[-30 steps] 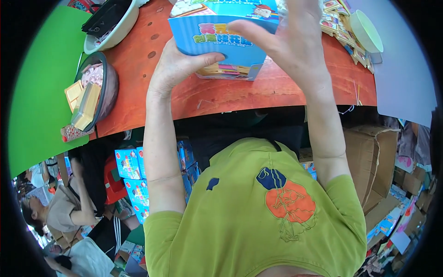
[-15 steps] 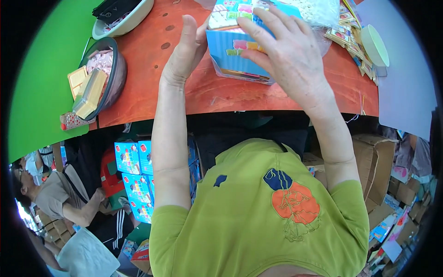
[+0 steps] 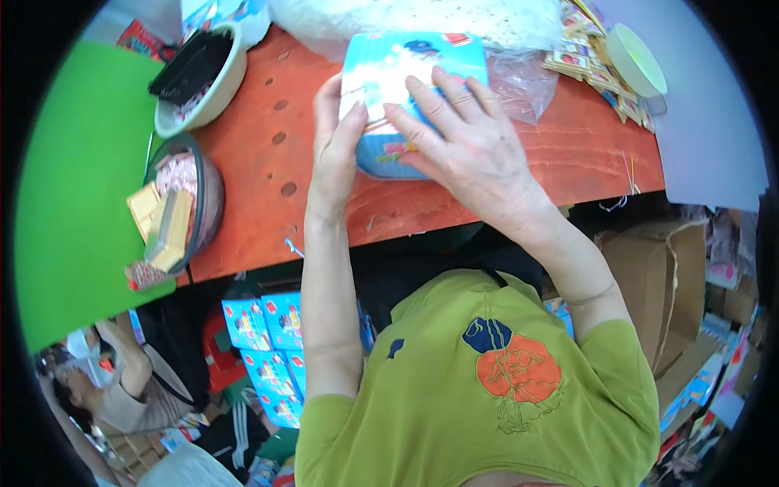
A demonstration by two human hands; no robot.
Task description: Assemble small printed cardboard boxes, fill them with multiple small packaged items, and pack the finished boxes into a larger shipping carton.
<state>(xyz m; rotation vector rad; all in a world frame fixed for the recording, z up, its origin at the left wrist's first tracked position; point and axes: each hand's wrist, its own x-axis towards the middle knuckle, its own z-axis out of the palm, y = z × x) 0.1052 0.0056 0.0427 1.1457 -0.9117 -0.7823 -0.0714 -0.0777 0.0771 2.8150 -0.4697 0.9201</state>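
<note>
A blue printed cardboard box (image 3: 377,73) stands on the red-orange table before me, its top face bright with glare. My left hand (image 3: 334,142) grips its left side, with the thumb along the near top edge and the fingers behind. Across the right part of the top lies my right hand (image 3: 471,138), its fingers spread and reaching over the near edge. The right palm partly covers the box's near side.
Behind the box lies a clear bag of white pieces (image 3: 479,20). Small packets (image 3: 580,61) and a pale green bowl (image 3: 635,58) are at the right. Two basins (image 3: 213,101) (image 3: 213,191) stand left. Blue boxes (image 3: 272,377) are stacked below the table; a co-worker (image 3: 146,385) sits left.
My left hand, raised with the thumb apart before, now closes on the box's left side. My right hand remains on top. The view has shifted, and the co-worker's arm is now raised.
</note>
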